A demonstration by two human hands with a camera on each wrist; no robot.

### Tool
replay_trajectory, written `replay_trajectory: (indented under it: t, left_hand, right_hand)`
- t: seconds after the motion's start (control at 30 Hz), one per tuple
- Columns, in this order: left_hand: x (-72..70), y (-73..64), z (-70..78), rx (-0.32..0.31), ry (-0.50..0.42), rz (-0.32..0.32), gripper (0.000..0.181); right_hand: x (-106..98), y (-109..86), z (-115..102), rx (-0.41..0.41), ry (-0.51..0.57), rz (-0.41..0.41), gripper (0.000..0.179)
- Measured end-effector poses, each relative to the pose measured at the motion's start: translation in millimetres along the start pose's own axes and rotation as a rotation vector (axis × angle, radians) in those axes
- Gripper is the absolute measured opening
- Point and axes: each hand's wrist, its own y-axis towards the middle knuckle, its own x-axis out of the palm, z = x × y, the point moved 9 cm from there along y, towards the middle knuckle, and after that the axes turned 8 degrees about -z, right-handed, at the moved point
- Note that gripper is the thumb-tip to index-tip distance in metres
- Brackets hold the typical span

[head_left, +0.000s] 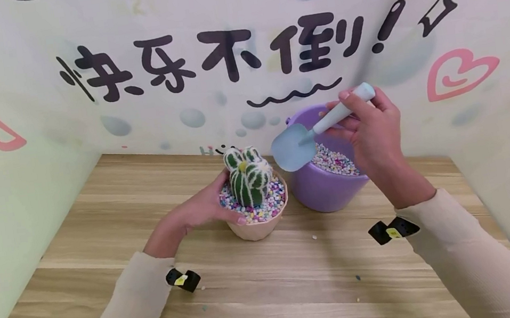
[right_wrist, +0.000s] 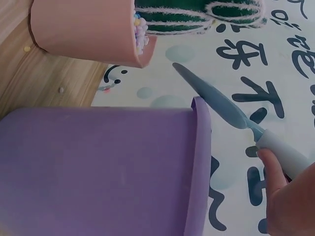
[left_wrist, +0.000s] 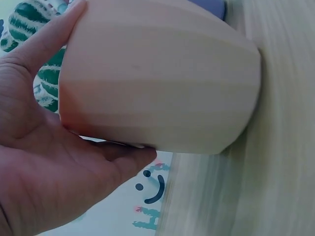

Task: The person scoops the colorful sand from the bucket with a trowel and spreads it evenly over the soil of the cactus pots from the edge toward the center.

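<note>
A green plush-looking cactus (head_left: 246, 189) with white stripes stands upright in a pale pink flower pot (head_left: 256, 230), amid multicoloured pebbles (head_left: 268, 208). My left hand (head_left: 200, 206) grips this pot from the left, its thumb over the rim; the pot's pink wall (left_wrist: 162, 73) fills much of the left wrist view. In my right hand (head_left: 377, 129) is a light blue trowel (head_left: 292, 148), held by its handle above the purple bucket (head_left: 324, 193). No pebbles show on its blade (right_wrist: 216, 98), which slants over the bucket's rim. More pebbles (head_left: 335, 162) lie inside the bucket.
Pot and bucket stand side by side on a wooden table (head_left: 255, 304), near a printed wall sheet (head_left: 172, 121) with black characters. A few stray pebbles (head_left: 314, 237) are scattered on the tabletop. Another wall rises along the right edge.
</note>
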Motion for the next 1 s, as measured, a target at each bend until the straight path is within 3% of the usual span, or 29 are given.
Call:
replay_trajectory:
  t: [0.23,0.5,0.83,1.0]
  left_hand:
    - [0.3,-15.9,4.1,0.041,0.117,0.130,0.119]
    - [15.6,-29.9,9.5,-0.006,0.345,0.270,0.105]
    - [22.0,-27.4,6.1,-0.134,0.380,0.488,0.126]
    - [22.8,-26.5,4.7,-0.153,0.388,0.524,0.129]
  right_hand:
    - [-14.4,5.4,-9.1,0.004,0.056,0.072,0.035]
    - [-39.7,12.6,-24.3,0.013,0.089,0.172,0.042]
    - [-65.2,22.8,-32.5,-0.021,-0.004,0.203,0.045]
    - [-71.0,30.9,-31.3,-0.010,-0.072,0.183,0.042]
